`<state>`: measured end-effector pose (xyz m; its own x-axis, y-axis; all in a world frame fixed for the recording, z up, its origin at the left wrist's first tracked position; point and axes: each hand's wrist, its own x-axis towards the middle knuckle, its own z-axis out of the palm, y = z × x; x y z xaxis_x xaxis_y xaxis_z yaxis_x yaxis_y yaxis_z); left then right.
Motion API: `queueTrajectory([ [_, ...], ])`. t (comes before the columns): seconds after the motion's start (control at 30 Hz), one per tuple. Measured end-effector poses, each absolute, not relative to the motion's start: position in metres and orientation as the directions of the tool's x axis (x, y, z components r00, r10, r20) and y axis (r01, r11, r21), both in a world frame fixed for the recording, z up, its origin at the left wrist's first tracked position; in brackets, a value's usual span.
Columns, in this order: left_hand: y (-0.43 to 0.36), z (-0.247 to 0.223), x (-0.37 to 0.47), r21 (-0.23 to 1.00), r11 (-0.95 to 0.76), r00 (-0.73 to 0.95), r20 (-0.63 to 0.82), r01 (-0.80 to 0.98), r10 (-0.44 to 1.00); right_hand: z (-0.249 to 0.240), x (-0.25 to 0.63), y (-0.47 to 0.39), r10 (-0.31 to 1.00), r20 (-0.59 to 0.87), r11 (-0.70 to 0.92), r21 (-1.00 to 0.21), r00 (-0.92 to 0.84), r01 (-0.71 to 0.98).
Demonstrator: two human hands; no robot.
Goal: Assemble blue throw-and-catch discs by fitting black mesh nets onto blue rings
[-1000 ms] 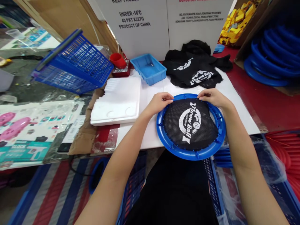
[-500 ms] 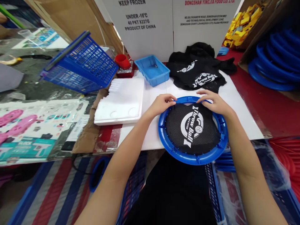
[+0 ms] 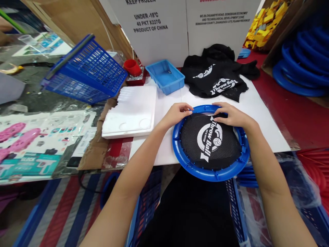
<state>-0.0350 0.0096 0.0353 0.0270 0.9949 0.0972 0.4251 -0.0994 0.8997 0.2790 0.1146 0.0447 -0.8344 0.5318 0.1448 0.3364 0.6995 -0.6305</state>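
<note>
The counter (image 3: 273, 99) is red at the right, partly covered by a white sheet (image 3: 267, 132). Along its far side stands the carton (image 3: 169, 37), white and upright, printed with "PRODUCT OF CHINA". The basket (image 3: 87, 73), blue plastic with a grey handle, is tilted at the left. The cloths (image 3: 205, 80), black with white "Throw Ball" print, lie heaped in front of the carton. Nearer the person is the ring (image 3: 189, 166), blue, at the near edge of the sheet and jutting over it. Inside it is the mesh (image 3: 190, 140), black, with the same print turned sideways; it meets the ring along the left and near sides, while a gap shows at the far side. Left of the ring lies the foam (image 3: 133, 108), a white slab with a ragged corner. The tray (image 3: 167, 77), light blue, sits between foam and cloths with a few tiny bits inside. The left grip (image 3: 177, 114) pinches the ring at its far left, thumb against finger. The right grip (image 3: 232, 115) pinches the far edge of the mesh, fingers curled. The smallest is the cup (image 3: 133, 68), red, beside the tray.
</note>
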Motion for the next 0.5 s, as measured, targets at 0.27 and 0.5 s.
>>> queueTrajectory([
  [0.27, 0.004, 0.047, -0.032, 0.720, -0.228, 0.129, 0.190, 0.655, 0.973, 0.045, 0.277, 0.116, 0.539, 0.142, 0.685, -0.647, -0.831, 0.334],
  [0.5, 0.003, 0.046, -0.007, 0.472, -0.518, 0.415, 0.311, 0.714, 0.855, 0.048, 0.271, 0.113, 0.516, 0.134, 0.663, -0.688, -0.846, 0.295],
])
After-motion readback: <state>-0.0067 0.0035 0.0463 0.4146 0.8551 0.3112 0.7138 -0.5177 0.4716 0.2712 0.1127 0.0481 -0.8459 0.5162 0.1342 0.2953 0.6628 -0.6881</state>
